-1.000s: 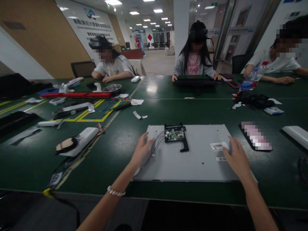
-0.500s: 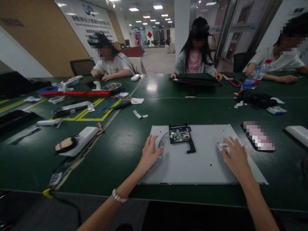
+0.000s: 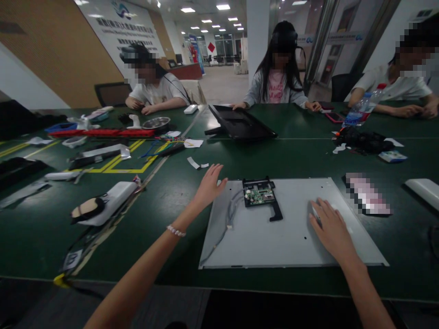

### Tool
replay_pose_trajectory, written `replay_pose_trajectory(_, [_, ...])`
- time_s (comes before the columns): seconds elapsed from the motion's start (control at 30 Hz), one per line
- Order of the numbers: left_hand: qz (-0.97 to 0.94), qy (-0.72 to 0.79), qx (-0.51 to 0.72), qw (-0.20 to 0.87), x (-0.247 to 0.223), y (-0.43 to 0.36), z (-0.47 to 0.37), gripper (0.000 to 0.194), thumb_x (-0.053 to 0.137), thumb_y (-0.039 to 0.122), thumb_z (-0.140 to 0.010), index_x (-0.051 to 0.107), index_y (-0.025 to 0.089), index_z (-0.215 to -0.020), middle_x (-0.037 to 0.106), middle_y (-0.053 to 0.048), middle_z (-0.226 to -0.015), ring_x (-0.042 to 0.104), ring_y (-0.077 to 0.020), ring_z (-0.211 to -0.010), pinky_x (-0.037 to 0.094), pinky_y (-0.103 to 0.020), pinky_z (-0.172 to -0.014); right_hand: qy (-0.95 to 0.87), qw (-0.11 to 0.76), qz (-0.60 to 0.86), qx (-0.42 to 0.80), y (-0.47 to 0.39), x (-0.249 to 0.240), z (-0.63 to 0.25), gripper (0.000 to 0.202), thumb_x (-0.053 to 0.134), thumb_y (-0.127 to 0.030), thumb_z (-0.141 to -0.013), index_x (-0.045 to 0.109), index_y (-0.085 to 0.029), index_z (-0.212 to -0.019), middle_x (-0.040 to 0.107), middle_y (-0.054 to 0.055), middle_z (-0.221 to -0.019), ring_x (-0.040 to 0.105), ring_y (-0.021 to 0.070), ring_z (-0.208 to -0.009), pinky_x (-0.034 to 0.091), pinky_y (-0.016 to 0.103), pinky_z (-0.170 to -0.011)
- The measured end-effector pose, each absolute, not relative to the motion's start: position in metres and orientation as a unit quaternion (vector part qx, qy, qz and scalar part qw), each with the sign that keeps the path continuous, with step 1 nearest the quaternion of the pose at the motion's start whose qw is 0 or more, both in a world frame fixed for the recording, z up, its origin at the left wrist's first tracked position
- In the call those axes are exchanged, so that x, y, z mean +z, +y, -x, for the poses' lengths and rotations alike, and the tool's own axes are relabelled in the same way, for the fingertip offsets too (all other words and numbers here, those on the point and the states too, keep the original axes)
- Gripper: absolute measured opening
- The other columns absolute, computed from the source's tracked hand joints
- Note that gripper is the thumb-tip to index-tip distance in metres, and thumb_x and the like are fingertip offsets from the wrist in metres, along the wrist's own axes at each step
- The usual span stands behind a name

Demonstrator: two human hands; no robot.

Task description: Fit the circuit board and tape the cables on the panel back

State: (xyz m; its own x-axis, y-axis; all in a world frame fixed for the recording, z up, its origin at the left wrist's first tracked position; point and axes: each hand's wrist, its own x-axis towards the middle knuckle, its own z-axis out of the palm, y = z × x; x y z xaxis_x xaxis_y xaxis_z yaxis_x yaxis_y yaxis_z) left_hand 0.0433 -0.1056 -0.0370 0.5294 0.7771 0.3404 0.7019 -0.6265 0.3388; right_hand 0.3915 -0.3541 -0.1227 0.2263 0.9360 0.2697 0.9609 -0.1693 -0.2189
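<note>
A flat grey panel [image 3: 267, 242] lies on the green table in front of me. Near its back edge sits a green circuit board [image 3: 262, 195] in a black bracket [image 3: 276, 212]. Grey cables [image 3: 230, 214] run from the board down the panel's left side. My left hand [image 3: 210, 183] hovers at the panel's back left corner, fingers spread and holding nothing. Over the panel's right part is my right hand [image 3: 331, 228], fingers extended, palm down, largely covering a small pale label [image 3: 318, 218]. Whether it touches the panel is unclear.
Across the table a person tilts a black monitor-like part [image 3: 245, 123]. Two other people sit at the far side. A phone [image 3: 366, 194] lies right of the panel. A white device [image 3: 113, 201], a red strip [image 3: 103, 133] and a metal bowl [image 3: 156, 123] are at left.
My left hand has moved up and away from the cables, which now show more fully. My right hand has shifted slightly left and down over the label. The person opposite has turned and tilted the black part.
</note>
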Motion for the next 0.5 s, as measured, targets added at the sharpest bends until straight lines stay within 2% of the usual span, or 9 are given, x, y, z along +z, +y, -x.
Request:
replay_pose_trajectory(0.1, [-0.913, 0.331, 0.181, 0.153, -0.036, -0.120, -0.067, 0.065, 0.051, 0.044, -0.090, 0.032, 0.019, -0.147, 0.029, -0.013, -0.156, 0.021, -0.0282, -0.146, 0.025, -0.045, -0.118, -0.620, 0.177, 0.763, -0.038, -0.355, -0.121, -0.390, 0.054, 0.033, -0.043, -0.097, 0.050, -0.014, -0.138, 0.043, 0.017, -0.149, 0.035, 0.0341, -0.139, 0.030, 0.058, -0.109])
replay_pose_trajectory(0.2, [-0.917, 0.298, 0.118, 0.239, -0.040, -0.135, -0.085, 0.083, 0.062, 0.051, -0.082, 0.027, 0.019, -0.150, 0.020, -0.016, -0.158, 0.018, -0.0314, -0.147, 0.027, -0.046, -0.116, -0.622, 0.178, 0.762, -0.040, -0.355, -0.119, -0.389, 0.054, 0.032, -0.044, -0.097, 0.049, -0.014, -0.139, 0.043, 0.017, -0.149, 0.035, 0.0334, -0.139, 0.031, 0.057, -0.109])
replay_pose_trajectory(0.3, [-0.904, 0.298, 0.113, 0.285, -0.047, -0.137, -0.093, 0.093, 0.070, 0.048, -0.073, 0.027, 0.017, -0.150, 0.024, -0.018, -0.156, 0.021, -0.0324, -0.146, 0.027, -0.046, -0.116, -0.623, 0.173, 0.762, -0.044, -0.354, -0.117, -0.390, 0.053, 0.031, -0.042, -0.098, 0.048, -0.014, -0.139, 0.044, 0.017, -0.148, 0.035, 0.0329, -0.139, 0.033, 0.057, -0.108])
replay_pose_trajectory(0.4, [-0.896, 0.303, 0.142, 0.292, -0.049, -0.138, -0.098, 0.091, 0.071, 0.044, -0.070, 0.031, 0.017, -0.147, 0.030, -0.017, -0.152, 0.028, -0.0323, -0.142, 0.028, -0.046, -0.117, -0.624, 0.172, 0.761, -0.050, -0.353, -0.118, -0.390, 0.051, 0.032, -0.041, -0.098, 0.048, -0.015, -0.139, 0.045, 0.017, -0.148, 0.036, 0.0326, -0.138, 0.033, 0.057, -0.108])
replay_pose_trajectory(0.5, [-0.892, 0.302, 0.142, 0.305, -0.046, -0.149, -0.104, 0.090, 0.071, 0.044, -0.070, 0.032, 0.017, -0.146, 0.031, -0.017, -0.150, 0.032, -0.0330, -0.139, 0.029, -0.047, -0.116, -0.624, 0.174, 0.760, -0.050, -0.353, -0.119, -0.391, 0.051, 0.033, -0.041, -0.097, 0.049, -0.015, -0.138, 0.045, 0.017, -0.147, 0.037, 0.0327, -0.138, 0.033, 0.057, -0.108])
